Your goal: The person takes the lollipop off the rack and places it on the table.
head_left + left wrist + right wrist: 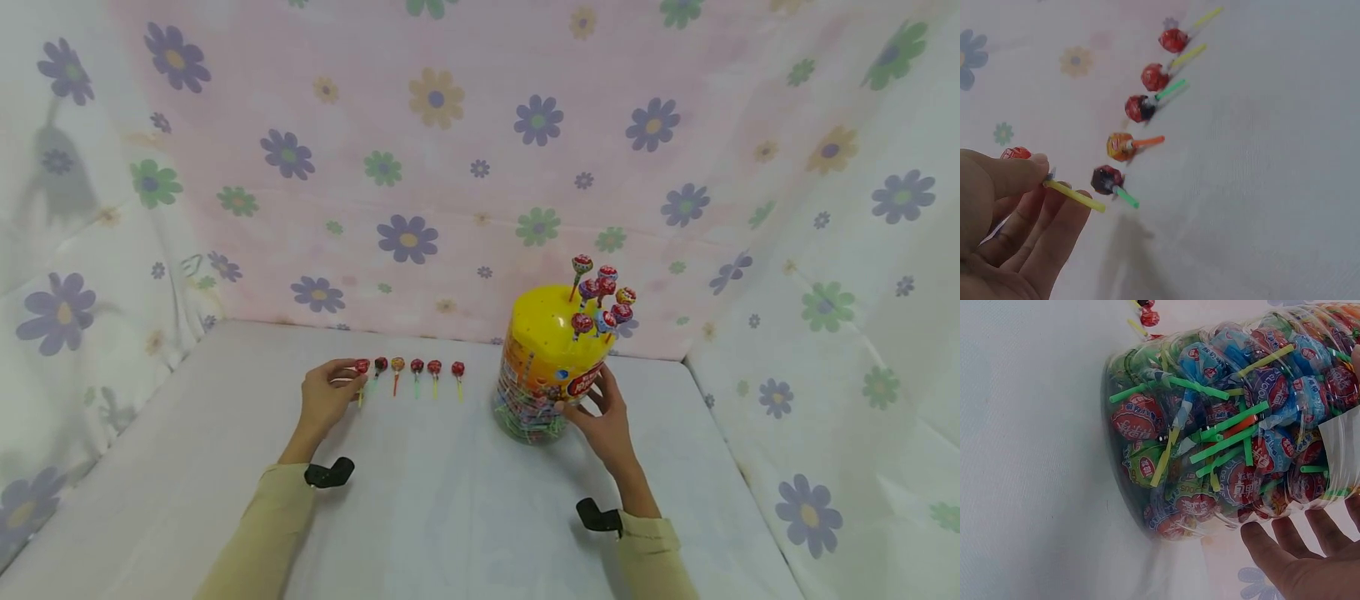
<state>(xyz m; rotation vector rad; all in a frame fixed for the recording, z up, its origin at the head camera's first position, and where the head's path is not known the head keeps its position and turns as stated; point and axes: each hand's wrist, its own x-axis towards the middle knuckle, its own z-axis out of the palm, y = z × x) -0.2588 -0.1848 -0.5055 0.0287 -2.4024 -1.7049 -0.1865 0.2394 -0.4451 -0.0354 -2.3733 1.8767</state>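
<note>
My left hand (324,398) pinches a red-wrapped lollipop (1079,196) by the top of its yellow stick, between thumb and fingers, at the left end of a row. Beside it on the table lie several more lollipops (1120,147), with red, dark or orange wrappers and green, orange or yellow sticks. My right hand (606,421) holds the right side of a big clear jar (525,404), thumb in front and fingers round the side. Wrapped lollipops fill the jar. Several lollipops (582,323) stand upright in its yellow lid (543,321).
A white cloth covers the table (420,508). Flowered fabric (480,150) hangs behind and at both sides, close to the table's far edge. Each wrist wears a black camera mount (330,472).
</note>
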